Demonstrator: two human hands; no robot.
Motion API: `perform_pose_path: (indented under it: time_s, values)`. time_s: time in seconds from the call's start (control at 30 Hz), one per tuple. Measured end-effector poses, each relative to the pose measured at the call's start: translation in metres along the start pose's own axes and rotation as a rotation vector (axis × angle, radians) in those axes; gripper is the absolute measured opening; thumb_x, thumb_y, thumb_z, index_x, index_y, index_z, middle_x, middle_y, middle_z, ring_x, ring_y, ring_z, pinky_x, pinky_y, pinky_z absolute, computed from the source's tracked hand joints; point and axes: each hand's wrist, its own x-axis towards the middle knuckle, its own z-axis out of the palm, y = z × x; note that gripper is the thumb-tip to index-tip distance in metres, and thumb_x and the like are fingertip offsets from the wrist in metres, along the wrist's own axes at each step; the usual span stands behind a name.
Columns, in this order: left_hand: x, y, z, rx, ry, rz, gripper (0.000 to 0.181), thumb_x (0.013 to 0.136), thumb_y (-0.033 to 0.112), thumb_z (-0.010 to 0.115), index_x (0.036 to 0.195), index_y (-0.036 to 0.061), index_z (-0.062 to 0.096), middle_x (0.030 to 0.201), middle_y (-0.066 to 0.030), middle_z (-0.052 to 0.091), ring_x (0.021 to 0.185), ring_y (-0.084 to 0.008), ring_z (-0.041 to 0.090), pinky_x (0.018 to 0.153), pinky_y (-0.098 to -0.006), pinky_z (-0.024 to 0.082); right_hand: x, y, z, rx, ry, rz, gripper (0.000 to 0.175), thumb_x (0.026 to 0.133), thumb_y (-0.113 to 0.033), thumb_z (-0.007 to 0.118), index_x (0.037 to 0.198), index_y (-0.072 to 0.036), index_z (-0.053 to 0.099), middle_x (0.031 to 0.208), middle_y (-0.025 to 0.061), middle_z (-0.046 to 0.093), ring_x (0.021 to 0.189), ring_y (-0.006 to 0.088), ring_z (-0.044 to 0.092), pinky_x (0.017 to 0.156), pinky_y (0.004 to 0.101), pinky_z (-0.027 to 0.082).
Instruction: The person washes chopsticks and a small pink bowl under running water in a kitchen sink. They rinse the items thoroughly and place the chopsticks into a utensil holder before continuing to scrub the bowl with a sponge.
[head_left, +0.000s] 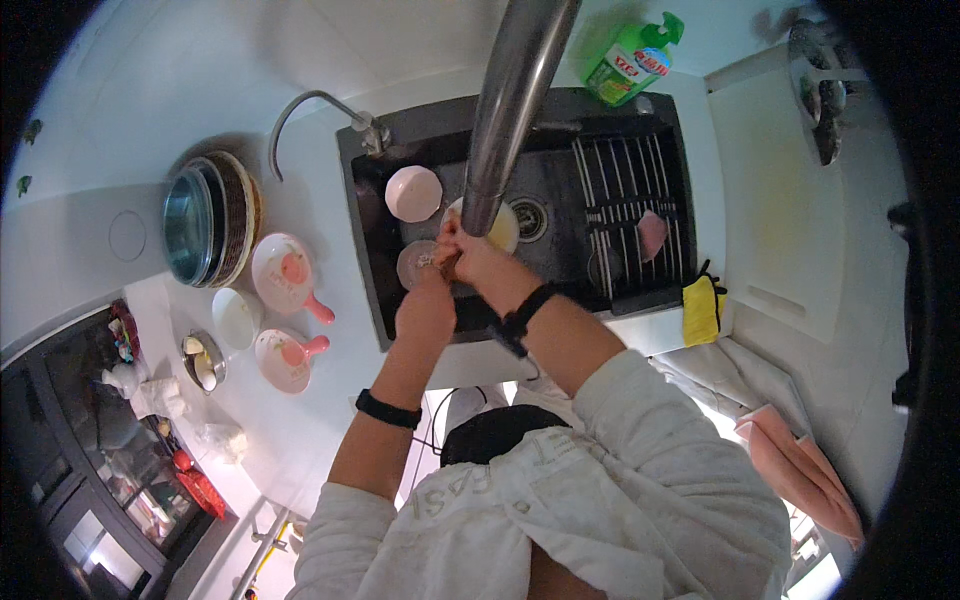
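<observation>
My left hand (426, 301) and my right hand (474, 253) come together over the dark sink (555, 176), just below the end of the metal faucet (517, 97). Their fingers overlap, so what they hold, if anything, cannot be made out. Beside my left hand lies a pale round bowl (411, 262), partly hidden by the fingers. Another bowl, with a yellowish inside (504, 228), shows behind my right hand and the faucet. A pink bowl (413, 193) sits farther back at the sink's left.
A roll-up drying rack (626, 180) with a pink cloth (652, 235) spans the sink's right side. A green soap bottle (630, 66) stands behind. Left are soiled pink-handled dishes (281, 262), a white bowl (237, 319) and stacked basins (187, 221). A yellow cloth (700, 309) hangs at the front edge.
</observation>
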Motion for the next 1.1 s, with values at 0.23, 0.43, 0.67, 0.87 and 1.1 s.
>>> perform_pose_path:
  time_s: [0.23,0.43,0.67,0.87,1.1]
  values:
    - [0.003,-0.005,-0.007,-0.878,-0.482,-0.156,0.042,0.098,0.032,0.048,0.122,-0.0021,0.049,0.09,-0.0206,0.066,0.081,-0.0329,0.067,0.068,-0.0445,0.055,-0.012,-0.037,-0.015,0.028,-0.536,0.181,0.029,0.101,-0.032,0.046,0.08,-0.012,0.046,0.057,-0.0021,0.03,0.042,0.0111,0.03,0.045,0.0284,0.029]
    - [0.018,0.021,-0.007,-1.783,-0.773,-0.17,0.042,0.101,0.034,0.045,0.118,-0.0037,0.052,0.105,-0.0176,0.064,0.099,-0.0274,0.066,0.078,-0.0332,0.059,-0.044,-0.047,-0.02,-0.355,-0.444,-0.06,0.029,0.097,-0.038,0.054,0.091,-0.009,0.056,0.068,0.0049,0.058,0.055,0.0187,0.058,0.055,0.0306,0.053]
    - [0.055,0.052,0.005,-1.693,-0.654,-0.243,0.024,0.097,0.018,0.055,0.11,-0.0012,0.056,0.097,-0.0131,0.063,0.087,-0.0228,0.066,0.077,-0.0269,0.059,-0.068,-0.074,-0.018,-0.498,-0.183,-0.15,0.043,0.096,-0.041,0.054,0.115,-0.002,0.057,0.105,0.0108,0.064,0.1,0.0241,0.064,0.088,0.0354,0.055]
    - [0.098,0.059,0.009,-1.944,-0.143,-0.285,0.013,0.092,0.017,0.063,0.091,0.0063,0.056,0.087,-0.0069,0.062,0.078,-0.0182,0.064,0.071,-0.0275,0.059,-0.089,-0.043,-0.018,-0.424,-0.177,-0.574,0.052,0.101,-0.048,0.036,0.125,-0.006,0.055,0.122,0.0112,0.058,0.118,0.0261,0.052,0.104,0.0381,0.037]
    - [0.111,0.066,0.051,-2.069,0.022,-0.519,0.018,0.093,0.025,0.057,0.093,0.0072,0.056,0.075,-0.0068,0.061,0.069,-0.0204,0.062,0.065,-0.0361,0.055,-0.082,-0.025,-0.016,-0.58,0.068,-1.089,0.05,0.101,-0.041,0.038,0.128,-0.001,0.051,0.129,0.0138,0.053,0.122,0.0244,0.049,0.104,0.0368,0.035]
